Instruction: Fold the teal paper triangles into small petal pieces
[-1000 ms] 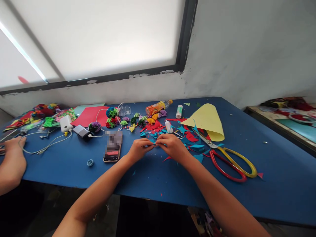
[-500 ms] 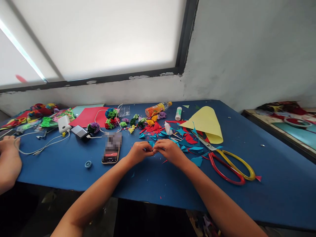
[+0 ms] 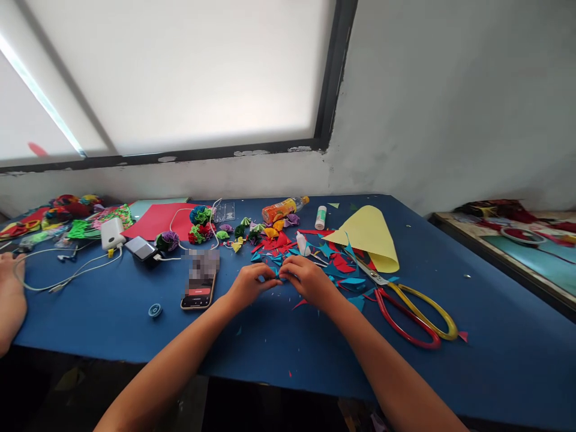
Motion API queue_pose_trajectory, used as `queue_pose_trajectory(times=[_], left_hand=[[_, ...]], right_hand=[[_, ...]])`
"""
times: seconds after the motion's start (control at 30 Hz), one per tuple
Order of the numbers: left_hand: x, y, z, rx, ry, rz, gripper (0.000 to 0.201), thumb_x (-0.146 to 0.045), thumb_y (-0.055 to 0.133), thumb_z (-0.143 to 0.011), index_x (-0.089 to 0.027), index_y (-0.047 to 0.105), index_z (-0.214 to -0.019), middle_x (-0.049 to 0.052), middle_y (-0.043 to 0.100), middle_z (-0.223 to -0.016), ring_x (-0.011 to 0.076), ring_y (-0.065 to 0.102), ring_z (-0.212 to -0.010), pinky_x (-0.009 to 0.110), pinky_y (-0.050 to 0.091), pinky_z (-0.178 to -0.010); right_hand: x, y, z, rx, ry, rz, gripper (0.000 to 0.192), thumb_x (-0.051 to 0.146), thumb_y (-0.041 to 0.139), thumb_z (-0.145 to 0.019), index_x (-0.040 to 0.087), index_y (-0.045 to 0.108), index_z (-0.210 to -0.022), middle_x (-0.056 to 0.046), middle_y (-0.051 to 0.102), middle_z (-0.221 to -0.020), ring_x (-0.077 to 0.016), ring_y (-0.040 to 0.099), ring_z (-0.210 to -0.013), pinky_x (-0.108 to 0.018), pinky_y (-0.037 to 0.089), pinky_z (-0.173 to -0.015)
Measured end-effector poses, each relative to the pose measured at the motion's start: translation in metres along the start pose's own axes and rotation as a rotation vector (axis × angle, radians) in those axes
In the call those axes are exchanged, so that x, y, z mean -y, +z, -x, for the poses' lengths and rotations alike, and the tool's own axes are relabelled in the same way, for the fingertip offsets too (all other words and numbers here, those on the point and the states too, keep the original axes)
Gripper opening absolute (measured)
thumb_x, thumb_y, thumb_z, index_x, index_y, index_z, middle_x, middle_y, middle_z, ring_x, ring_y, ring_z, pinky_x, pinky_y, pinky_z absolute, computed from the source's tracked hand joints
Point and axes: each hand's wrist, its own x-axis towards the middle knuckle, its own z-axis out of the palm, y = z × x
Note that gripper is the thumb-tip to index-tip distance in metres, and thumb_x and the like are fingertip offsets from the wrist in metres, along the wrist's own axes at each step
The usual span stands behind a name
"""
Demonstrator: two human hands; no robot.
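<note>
Left hand (image 3: 249, 285) and right hand (image 3: 307, 279) fingertip to fingertip, both apparently pinching a small blue paper piece (image 3: 276, 273) between them, just above the worktop (image 3: 270, 354). Grip detail mostly hidden by fingers. Risks: thin paper could crease wrong or tear if the fingertips pull unevenly; a loosened pinch could drop it among the paper scraps (image 3: 341, 263), where same-coloured bits would make it hard to find. Scissors (image 3: 382, 280) lie with blades in the scraps, so a careless right-hand reach there could nick a finger.
</note>
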Motion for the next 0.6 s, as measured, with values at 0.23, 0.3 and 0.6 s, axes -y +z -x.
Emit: queue_pose_trajectory(times=[0.23,0.3,0.6], left_hand=[[-0.0087,-0.0005,-0.0016,0.009,-0.048,0.079,0.025,-0.032,0.053,-0.084,-0.013,0.069,-0.086,0.008,0.064,-0.080,0.0097,0.056,-0.062,0.014,0.042,-0.043],[-0.0088,0.0000,-0.0013,0.015,-0.046,0.065,0.024,-0.029,0.051,-0.085,-0.013,0.069,-0.088,0.008,0.064,-0.082,0.0096,0.056,-0.062,0.014,0.042,-0.042],[0.0005,0.0018,0.0004,-0.018,0.041,0.041,0.025,-0.035,0.061,-0.079,-0.013,0.067,-0.071,0.004,0.063,-0.067,0.0086,0.054,-0.056,0.017,0.043,-0.048]], right_hand=[[0.0000,-0.0012,0.0011,-0.041,0.046,0.006,0.009,0.013,0.052,-0.086,0.016,0.059,-0.080,-0.006,0.059,-0.082,-0.0178,0.056,-0.080,-0.030,0.046,-0.074],[-0.0005,-0.0008,0.0010,-0.043,0.062,-0.001,0.010,0.012,0.051,-0.086,0.016,0.059,-0.081,-0.005,0.059,-0.082,-0.0172,0.056,-0.081,-0.029,0.046,-0.074],[0.0051,0.0023,0.0012,-0.020,0.093,-0.096,0.013,0.009,0.052,-0.083,0.017,0.059,-0.075,-0.003,0.061,-0.081,-0.0157,0.058,-0.078,-0.027,0.046,-0.071]])
